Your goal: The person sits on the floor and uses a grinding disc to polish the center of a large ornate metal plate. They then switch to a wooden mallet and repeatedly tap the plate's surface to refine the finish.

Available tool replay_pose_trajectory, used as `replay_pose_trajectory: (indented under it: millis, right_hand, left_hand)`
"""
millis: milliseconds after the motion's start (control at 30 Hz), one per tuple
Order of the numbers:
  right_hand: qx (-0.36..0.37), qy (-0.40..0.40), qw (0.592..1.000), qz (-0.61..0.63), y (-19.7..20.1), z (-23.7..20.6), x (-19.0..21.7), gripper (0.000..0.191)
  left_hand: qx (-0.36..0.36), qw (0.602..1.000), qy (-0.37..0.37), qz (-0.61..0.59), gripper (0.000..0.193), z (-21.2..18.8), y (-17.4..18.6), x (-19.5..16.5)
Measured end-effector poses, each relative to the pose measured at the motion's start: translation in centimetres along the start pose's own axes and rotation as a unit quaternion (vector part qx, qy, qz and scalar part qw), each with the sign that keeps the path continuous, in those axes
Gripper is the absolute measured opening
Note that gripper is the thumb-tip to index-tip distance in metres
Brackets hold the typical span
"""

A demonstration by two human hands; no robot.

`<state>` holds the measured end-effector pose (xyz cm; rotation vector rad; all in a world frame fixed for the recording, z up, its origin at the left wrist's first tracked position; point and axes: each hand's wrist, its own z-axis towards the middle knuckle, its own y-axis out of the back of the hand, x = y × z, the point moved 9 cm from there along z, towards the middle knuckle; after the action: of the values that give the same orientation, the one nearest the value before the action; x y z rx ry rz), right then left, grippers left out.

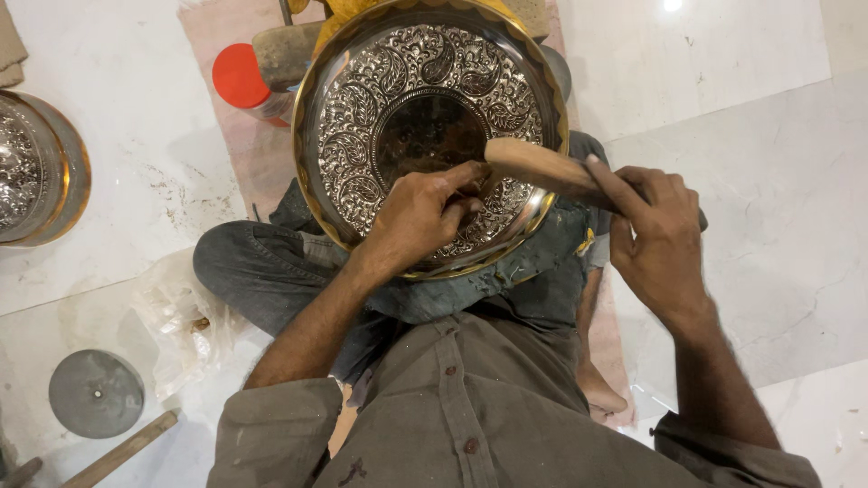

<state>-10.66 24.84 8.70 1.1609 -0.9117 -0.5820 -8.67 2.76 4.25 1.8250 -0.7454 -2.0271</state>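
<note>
Head view: one shiny patterned plate [431, 136] mid-frame, rim near top edge. Left hand [418, 215] pinched shut, something hidden inside. Right hand [658, 237] closed around wooden mallet [542, 167]. Bare floor [741, 81] right.

Looking like a metal-craft workshop, floor-level setup. A person is sitting cross-legged on a white marble floor [741, 81] with a large embossed metal plate [362, 108] resting across the lap. Left of the plate, a similar finished piece [36, 167] is sitting on the floor. A red-capped jar [240, 79] is standing just beside the plate's upper-left rim. A grey metal disc [95, 393] and a wooden stick [122, 449] are lying well below-left of the plate.
</note>
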Motion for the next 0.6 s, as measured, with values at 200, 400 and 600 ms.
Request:
replay_pose_trajectory:
  millis: [200,400,600]
  right_hand:
    - [0.031,0.015,0.999,0.002,-0.3,0.5,0.0,0.074]
    - [0.003,-0.045,0.963,0.264,-0.2,1.0,-1.3,0.059]
    - [-0.021,-0.058,0.961,0.271,0.6,1.6,-1.3,0.065]
  left_hand:
    - [-0.007,1.0,0.026,-0.015,0.045,-0.2,0.0,0.2]
    - [-0.002,0.998,0.061,0.0,0.046,-0.6,-0.4,1.0]
    - [-0.023,0.998,0.043,-0.031,0.045,-1.1,-0.5,1.0]
